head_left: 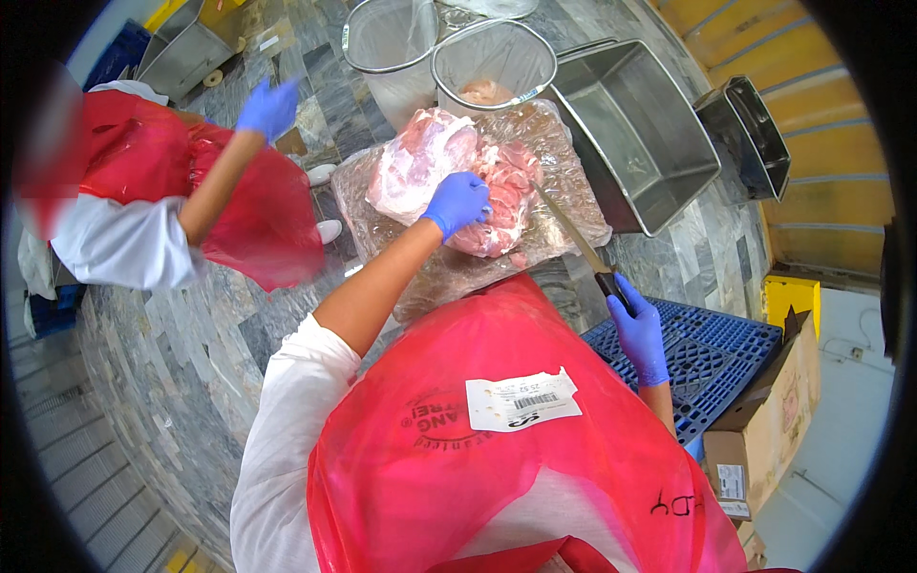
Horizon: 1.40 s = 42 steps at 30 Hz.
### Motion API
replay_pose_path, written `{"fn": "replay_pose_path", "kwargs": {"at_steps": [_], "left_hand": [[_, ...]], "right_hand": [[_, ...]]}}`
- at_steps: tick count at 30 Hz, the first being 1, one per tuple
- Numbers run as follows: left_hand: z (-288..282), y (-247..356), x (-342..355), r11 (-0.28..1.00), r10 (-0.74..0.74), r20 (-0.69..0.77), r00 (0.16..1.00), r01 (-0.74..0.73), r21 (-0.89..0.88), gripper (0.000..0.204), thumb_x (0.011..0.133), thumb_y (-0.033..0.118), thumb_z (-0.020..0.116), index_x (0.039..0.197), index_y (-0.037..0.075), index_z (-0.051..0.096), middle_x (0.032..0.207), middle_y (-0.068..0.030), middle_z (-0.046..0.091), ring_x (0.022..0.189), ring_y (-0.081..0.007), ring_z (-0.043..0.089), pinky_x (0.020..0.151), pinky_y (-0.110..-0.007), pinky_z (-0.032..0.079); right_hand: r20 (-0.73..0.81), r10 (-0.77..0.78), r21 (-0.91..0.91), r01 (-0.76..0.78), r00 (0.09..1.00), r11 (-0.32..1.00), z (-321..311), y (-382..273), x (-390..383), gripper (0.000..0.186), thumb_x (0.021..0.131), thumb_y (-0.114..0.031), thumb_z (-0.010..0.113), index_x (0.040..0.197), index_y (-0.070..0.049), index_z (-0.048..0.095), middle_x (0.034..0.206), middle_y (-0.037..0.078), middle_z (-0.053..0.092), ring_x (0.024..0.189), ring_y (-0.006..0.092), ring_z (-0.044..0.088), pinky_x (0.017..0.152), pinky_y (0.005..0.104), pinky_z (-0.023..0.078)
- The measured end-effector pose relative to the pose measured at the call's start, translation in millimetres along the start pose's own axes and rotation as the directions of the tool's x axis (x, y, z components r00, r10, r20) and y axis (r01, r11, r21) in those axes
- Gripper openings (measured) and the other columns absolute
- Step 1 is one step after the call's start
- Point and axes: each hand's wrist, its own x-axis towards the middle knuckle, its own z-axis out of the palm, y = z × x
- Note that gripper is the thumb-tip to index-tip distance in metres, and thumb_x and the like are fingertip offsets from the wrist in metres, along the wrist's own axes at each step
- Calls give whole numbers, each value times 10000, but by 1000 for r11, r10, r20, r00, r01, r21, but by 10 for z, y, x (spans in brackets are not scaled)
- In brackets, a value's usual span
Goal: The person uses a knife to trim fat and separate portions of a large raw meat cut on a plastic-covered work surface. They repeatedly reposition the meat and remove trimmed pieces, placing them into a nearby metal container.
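A large piece of raw meat [420,167], pale with fat on its left and pinker on its right, lies on a plastic-wrapped block [564,224]. My left hand [458,203], in a blue glove, is closed on the meat near its middle, fingers curled into the flesh. In my right hand [638,329], also blue-gloved, is the black handle of a long knife [573,234]. The blade points up and left, its tip at the right edge of the meat. A small scrap of meat [518,260] sits by the block's near side.
Beyond the block stand two hoop-rimmed clear bags [390,69], the right one with meat inside. A deep metal tub [635,134] is at the right. A blue plastic pallet [693,349] and cardboard box [764,430] lie near right. A co-worker in a red apron [253,210] stands left.
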Motion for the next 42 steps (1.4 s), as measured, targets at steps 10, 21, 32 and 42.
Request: {"fn": "replay_pose_path", "kwargs": {"at_steps": [10,21,32,42], "left_hand": [[401,141,-92,840,343,-246,907,-179,513,469,846,427,758,1021,0,677,1072,-247,626,975,-419,647,881,-508,525],[558,122,-136,707,400,-162,902,-191,681,565,839,432,766,1194,34,578,1153,-259,608,1040,-447,642,874,-552,520],[-177,-38,-262,770,351,298,888,-455,447,622,807,470,827,1205,17,673,1166,-207,617,1075,-366,643,929,-456,539],[-446,402,189,731,210,186,960,-280,622,426,967,448,647,958,41,772,900,-196,741,807,-362,698,766,-448,552]], "right_hand": [[-60,-2,98,8,998,995,-10,173,-8,485,986,-175,721,1424,0,610,1100,84,752,931,80,628,848,271,526],[-38,57,66,-55,998,996,-4,211,-78,497,999,-180,707,1446,1,587,1083,58,744,893,82,619,819,263,520],[-46,25,144,-18,999,989,-50,291,-81,491,1002,-178,697,1443,9,587,1109,67,742,920,83,614,844,266,522],[-40,146,175,-137,988,975,-64,408,-166,492,992,-197,705,1432,-3,598,1238,164,744,1088,134,665,968,307,514]]}}
